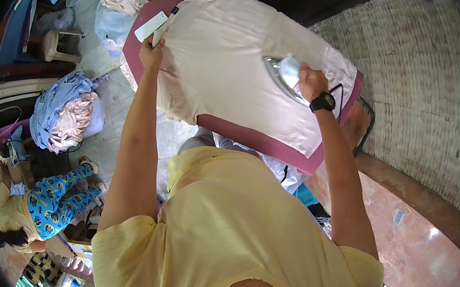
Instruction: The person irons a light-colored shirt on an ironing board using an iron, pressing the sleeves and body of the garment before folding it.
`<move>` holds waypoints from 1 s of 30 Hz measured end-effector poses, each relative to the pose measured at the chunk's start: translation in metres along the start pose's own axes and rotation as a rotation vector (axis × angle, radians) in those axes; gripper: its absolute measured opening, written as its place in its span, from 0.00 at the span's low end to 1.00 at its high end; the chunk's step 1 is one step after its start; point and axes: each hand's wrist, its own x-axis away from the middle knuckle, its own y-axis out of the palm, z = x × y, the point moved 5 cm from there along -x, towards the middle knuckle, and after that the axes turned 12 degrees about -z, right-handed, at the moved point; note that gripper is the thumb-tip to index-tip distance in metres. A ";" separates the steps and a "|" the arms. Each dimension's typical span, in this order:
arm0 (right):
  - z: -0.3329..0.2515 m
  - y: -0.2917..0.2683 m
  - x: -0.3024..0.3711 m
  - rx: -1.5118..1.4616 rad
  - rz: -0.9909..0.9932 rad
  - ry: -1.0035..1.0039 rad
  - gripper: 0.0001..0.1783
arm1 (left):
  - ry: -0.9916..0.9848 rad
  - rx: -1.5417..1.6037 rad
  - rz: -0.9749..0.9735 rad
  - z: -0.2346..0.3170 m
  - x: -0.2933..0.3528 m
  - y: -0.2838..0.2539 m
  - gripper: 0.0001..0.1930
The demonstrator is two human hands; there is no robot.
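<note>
A pale cream shirt (231, 57) lies spread over a table with a maroon cover (240, 136). My right hand (312, 81) is closed around the handle of a clothes iron (285, 76), whose soleplate rests on the shirt's right part. A dark cord (341, 95) hangs by my wrist, which wears a black watch (322, 101). At the far left edge my left hand (152, 54) pinches a bit of the shirt's fabric. Just beyond those fingers lies a flat whitish rectangular object (151, 27).
A heap of blue and pink clothes (65, 112) sits left of the table. Another person (48, 206) in patterned blue trousers stands at the far left, near a second iron. Plastic bags (111, 20) and a stool (62, 46) are farther back. A woven mat surface (415, 63) spans the right.
</note>
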 end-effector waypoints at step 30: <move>-0.045 0.011 -0.014 -0.232 -0.456 -0.061 0.27 | -0.223 0.336 -0.427 -0.015 -0.027 0.009 0.14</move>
